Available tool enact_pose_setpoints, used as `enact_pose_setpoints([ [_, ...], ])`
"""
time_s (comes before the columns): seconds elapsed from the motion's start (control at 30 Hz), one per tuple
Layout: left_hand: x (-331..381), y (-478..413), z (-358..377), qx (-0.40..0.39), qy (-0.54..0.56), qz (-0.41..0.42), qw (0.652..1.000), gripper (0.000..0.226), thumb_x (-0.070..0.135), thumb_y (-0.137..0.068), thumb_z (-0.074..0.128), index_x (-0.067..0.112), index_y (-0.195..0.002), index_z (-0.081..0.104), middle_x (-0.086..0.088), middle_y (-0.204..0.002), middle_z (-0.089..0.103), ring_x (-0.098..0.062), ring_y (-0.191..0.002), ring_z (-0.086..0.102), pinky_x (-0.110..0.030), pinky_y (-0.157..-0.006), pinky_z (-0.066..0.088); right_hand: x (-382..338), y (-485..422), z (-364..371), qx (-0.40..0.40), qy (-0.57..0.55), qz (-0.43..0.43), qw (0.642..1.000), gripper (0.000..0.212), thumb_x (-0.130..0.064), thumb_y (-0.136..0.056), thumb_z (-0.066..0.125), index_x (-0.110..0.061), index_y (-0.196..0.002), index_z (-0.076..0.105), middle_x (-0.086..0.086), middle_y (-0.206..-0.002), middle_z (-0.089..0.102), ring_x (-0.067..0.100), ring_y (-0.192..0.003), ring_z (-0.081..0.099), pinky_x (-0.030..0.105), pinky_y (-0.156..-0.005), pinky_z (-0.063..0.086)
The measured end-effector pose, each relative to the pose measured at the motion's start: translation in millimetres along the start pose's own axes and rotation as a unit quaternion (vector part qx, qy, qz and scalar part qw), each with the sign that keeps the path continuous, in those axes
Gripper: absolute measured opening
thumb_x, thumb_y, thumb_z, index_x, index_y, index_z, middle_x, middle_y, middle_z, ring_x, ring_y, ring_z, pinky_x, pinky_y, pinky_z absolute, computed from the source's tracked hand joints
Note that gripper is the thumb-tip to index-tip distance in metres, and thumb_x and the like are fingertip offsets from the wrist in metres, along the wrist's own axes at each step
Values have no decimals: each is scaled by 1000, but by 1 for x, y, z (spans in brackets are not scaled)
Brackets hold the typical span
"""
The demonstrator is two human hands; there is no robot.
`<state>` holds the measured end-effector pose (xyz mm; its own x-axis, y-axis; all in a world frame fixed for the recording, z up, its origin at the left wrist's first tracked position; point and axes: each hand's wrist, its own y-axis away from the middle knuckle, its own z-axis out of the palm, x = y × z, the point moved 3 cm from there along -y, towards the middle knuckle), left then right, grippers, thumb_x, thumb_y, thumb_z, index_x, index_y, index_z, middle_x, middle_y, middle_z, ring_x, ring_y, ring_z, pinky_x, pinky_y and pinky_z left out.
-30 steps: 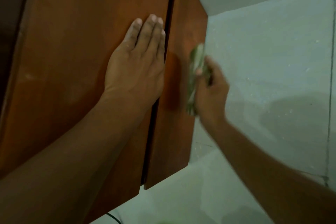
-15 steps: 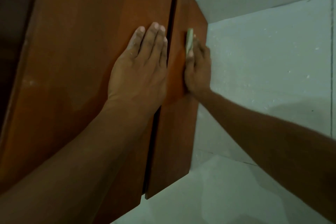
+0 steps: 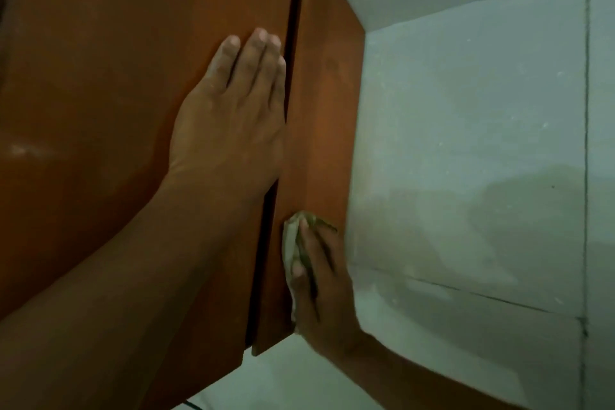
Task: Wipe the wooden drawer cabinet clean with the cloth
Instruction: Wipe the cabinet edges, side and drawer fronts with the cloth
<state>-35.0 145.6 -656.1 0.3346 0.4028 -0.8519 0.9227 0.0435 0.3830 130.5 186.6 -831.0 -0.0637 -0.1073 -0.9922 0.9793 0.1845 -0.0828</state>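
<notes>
the wooden drawer cabinet (image 3: 133, 76) fills the left half of the view, reddish brown and faintly glossy. a dark narrow gap (image 3: 293, 43) runs from far to near between its broad face and the narrower side panel (image 3: 326, 110) to the right.

the left hand (image 3: 233, 123) lies flat on the broad face just left of that gap, its fingers straight and pressed together, holding nothing.

the right hand (image 3: 319, 293) is at the near end of the side panel. its fingers lie long and close together over a folded pale green cloth (image 3: 290, 246), pressing it against the wood, and the thumb pinches a fold of it against the forefinger. the cloth shows to the left of the fingers and just beyond the fingertips.

to the right lies a pale tiled floor (image 3: 466, 143) with thin dark joints, speckled with light dust. a thin dark cable (image 3: 190, 405) shows at the near edge below the cabinet.
</notes>
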Motion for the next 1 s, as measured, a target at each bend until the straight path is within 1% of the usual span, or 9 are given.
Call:
enact_pose_setpoints([
  [0.1,0,1,-2,3,6,-3,1000,65,33,-102,-2,-5,-154,-13,-22,-166,-13,-34,-155,-12,-49,-126,-3,20,-7,8,-14,48,-20,999,50,-35,-107,25,-31,-157,20,5,-152,36,18,-136,42,44,-102,49],
  [0.27,0,-1,-1,5,16,-6,1000,66,33,-101,-3,-5,-155,-11,-23,-166,-12,-35,-155,-10,-50,-125,-2,45,-118,-4,76,44,-9,996,50,-26,-105,33,-14,-153,35,10,-153,37,25,-139,43,45,-106,48],
  [0.43,1,-1,-2,10,22,-2,1000,67,33,-102,0,-6,-154,-10,-25,-166,-11,-36,-154,-10,-51,-125,-3,62,-244,-27,102,56,99,988,48,-26,-104,34,-17,-150,43,7,-148,42,25,-122,56,33,-99,46],
  [0.57,0,-1,-2,10,30,1,1000,67,33,-102,0,-6,-154,-13,-25,-165,-13,-37,-154,-12,-50,-125,-6,79,-301,-52,89,30,206,974,44,-14,-103,37,-17,-145,49,5,-132,52,20,-112,58,24,-95,45],
  [0.7,0,-1,-1,11,30,1,999,66,33,-103,2,-7,-153,-14,-26,-165,-14,-37,-154,-13,-51,-124,-7,70,-266,-56,167,6,232,958,45,-8,-100,43,-14,-144,51,5,-137,55,17,-126,52,7,-98,31],
  [0.8,1,-1,-1,13,33,-2,999,65,33,-103,1,-6,-154,-14,-25,-165,-14,-36,-154,-13,-51,-124,-7,50,-176,-55,233,-17,180,955,38,-8,-101,48,-8,-139,55,-2,-124,55,0,-114,51,0,-99,30],
  [0.87,0,-1,-1,9,29,-4,1000,66,33,-102,0,-6,-153,-14,-25,-165,-14,-36,-154,-14,-51,-124,-8,34,-105,-38,177,-26,110,978,36,-6,-102,48,-4,-137,54,-2,-124,53,-9,-110,51,3,-96,37],
  [0.93,0,-1,0,6,24,-3,1000,67,33,-101,0,-6,-153,-15,-25,-165,-15,-36,-154,-14,-51,-124,-8,22,-56,-15,89,-26,51,994,40,-13,-103,45,-3,-141,52,6,-134,53,3,-125,51,15,-104,43],
  [1.0,1,-2,0,9,27,-3,1000,67,33,-100,-1,-7,-153,-14,-25,-165,-14,-37,-154,-13,-51,-124,-7,27,-57,-6,69,-1,26,997,43,-16,-103,42,-1,-143,50,13,-141,50,13,-130,50,13,-108,38],
])
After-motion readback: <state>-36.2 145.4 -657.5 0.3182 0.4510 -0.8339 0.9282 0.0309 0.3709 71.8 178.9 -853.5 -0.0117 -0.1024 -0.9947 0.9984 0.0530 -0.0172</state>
